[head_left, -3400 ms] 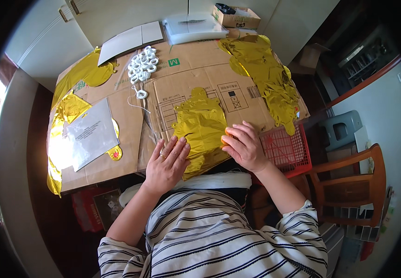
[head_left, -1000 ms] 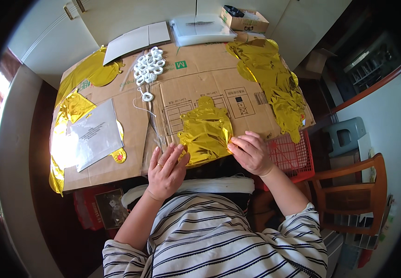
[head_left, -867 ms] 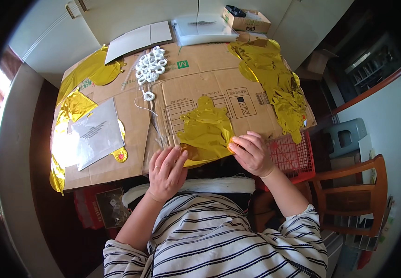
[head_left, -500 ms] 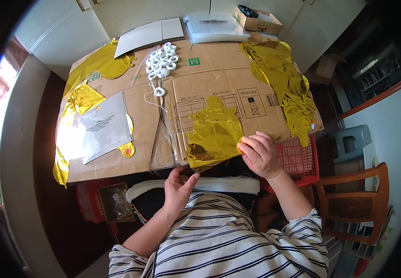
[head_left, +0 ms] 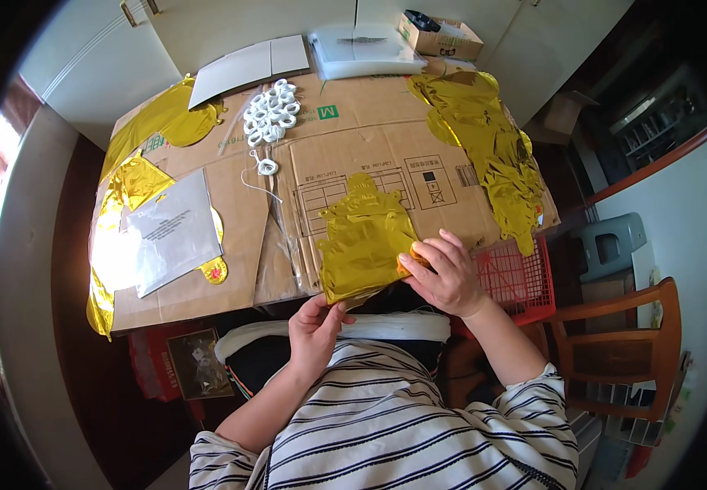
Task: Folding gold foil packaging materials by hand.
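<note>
A flat gold foil balloon (head_left: pixel 363 243) lies in front of me, its near end reaching past the table's front edge. At that end's left corner, the thumb and fingers of my left hand (head_left: pixel 314 333) are closed on the foil. My right hand (head_left: pixel 450 279) pinches the balloon's right edge, where a small orange patch shows by the fingertips. To the left, a grey printed plastic bag (head_left: pixel 175 233) rests on more gold foil (head_left: pixel 129 184). Several small hanks of white string (head_left: pixel 272 114) are heaped farther back, one hank (head_left: pixel 267 167) with a loose end.
Flattened cardboard (head_left: pixel 231 175) covers the table. Gold foil balloons (head_left: pixel 496 155) are piled at the right, with others (head_left: pixel 178 118) at the far left. Grey board (head_left: pixel 247 69), clear plastic sheets (head_left: pixel 367 55) and a small box (head_left: pixel 443 41) stand behind. A red basket (head_left: pixel 517 278) and wooden chair (head_left: pixel 615 347) are at the right.
My left hand has come up to the foil's near left corner and closed on it. The right hand still grips the right edge, its fingers slightly shifted. The whole view has moved a little.
</note>
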Demonstrator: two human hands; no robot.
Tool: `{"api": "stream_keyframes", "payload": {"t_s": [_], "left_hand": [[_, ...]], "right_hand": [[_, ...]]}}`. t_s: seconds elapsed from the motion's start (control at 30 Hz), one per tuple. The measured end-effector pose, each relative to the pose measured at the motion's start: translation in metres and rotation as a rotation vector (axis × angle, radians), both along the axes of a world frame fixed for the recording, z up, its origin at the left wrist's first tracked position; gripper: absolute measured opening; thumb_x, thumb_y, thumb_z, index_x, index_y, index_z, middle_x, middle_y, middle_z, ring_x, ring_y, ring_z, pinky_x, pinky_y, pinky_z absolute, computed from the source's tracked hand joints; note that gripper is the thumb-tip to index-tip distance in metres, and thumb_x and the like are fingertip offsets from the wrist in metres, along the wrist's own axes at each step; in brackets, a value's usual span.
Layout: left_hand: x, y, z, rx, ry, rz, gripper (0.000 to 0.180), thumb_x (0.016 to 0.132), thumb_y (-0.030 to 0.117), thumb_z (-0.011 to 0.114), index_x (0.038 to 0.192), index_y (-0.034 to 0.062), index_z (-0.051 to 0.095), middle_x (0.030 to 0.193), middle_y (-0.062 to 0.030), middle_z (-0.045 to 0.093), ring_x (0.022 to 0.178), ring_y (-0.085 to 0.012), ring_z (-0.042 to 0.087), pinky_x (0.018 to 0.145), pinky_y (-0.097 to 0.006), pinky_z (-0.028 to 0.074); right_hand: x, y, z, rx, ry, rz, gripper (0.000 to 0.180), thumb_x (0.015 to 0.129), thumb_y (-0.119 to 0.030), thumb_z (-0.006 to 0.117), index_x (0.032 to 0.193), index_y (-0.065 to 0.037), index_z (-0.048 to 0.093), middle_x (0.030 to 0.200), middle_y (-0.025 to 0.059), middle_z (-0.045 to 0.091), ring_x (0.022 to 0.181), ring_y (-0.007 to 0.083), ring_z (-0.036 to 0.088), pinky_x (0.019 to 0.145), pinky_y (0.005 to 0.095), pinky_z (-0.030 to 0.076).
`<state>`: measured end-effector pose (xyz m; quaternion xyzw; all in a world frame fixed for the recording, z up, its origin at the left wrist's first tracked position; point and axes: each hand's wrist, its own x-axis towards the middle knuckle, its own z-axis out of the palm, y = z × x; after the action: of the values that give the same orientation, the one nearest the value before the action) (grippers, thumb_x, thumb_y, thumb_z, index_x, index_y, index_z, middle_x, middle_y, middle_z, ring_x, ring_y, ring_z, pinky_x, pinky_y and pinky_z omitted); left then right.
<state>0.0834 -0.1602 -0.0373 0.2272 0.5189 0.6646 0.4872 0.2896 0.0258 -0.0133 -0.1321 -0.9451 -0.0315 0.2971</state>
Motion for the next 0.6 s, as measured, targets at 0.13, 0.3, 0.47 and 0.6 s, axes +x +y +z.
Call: {"api": "stream_keyframes", "payload": {"t_s": [0.13,0.3,0.47,0.6], "left_hand": [[0.0013,0.0007,0.0017,-0.024,0.041,-0.019,0.017,0.101,0.006,0.066,0.117,0.0004,0.07,0.096,-0.0009,0.073,0.079,-0.0079,0.068,0.065,-0.021,0.046],[-0.0015,-0.0009,-0.0038,-0.01,0.113,-0.03,0.015,0.102,0.008,0.065,0.114,0.0005,0.072,0.091,-0.0036,0.074,0.077,-0.0077,0.067,0.066,-0.021,0.048],[0.0002,-0.0003,0.0046,0.051,0.158,-0.017,0.015,0.102,0.008,0.065,0.112,-0.0001,0.073,0.095,-0.006,0.072,0.078,-0.0092,0.065,0.07,-0.023,0.05],[-0.0011,-0.0005,0.0015,0.116,0.17,-0.022,0.015,0.102,0.007,0.065,0.111,-0.0009,0.074,0.1,-0.0068,0.071,0.081,-0.01,0.065,0.073,-0.024,0.051]], "right_hand": [[-0.0015,0.0005,-0.0018,0.025,0.03,-0.005,0.04,0.084,-0.02,0.078,0.122,-0.012,0.069,0.118,0.0074,0.063,0.11,0.0255,0.061,0.11,0.0511,0.044],[-0.0021,0.0022,-0.0011,0.076,0.035,0.003,0.025,0.09,-0.017,0.069,0.115,-0.012,0.069,0.114,0.0073,0.065,0.109,0.024,0.062,0.11,0.05,0.045],[-0.0026,0.0007,0.0008,0.106,0.055,-0.003,0.02,0.092,-0.017,0.067,0.11,-0.011,0.071,0.112,0.0058,0.066,0.109,0.023,0.062,0.111,0.0486,0.044],[-0.0033,-0.0012,0.0027,0.109,0.071,0.002,0.017,0.091,-0.017,0.069,0.106,-0.01,0.072,0.112,0.0041,0.068,0.108,0.0216,0.063,0.11,0.0479,0.044]]}}
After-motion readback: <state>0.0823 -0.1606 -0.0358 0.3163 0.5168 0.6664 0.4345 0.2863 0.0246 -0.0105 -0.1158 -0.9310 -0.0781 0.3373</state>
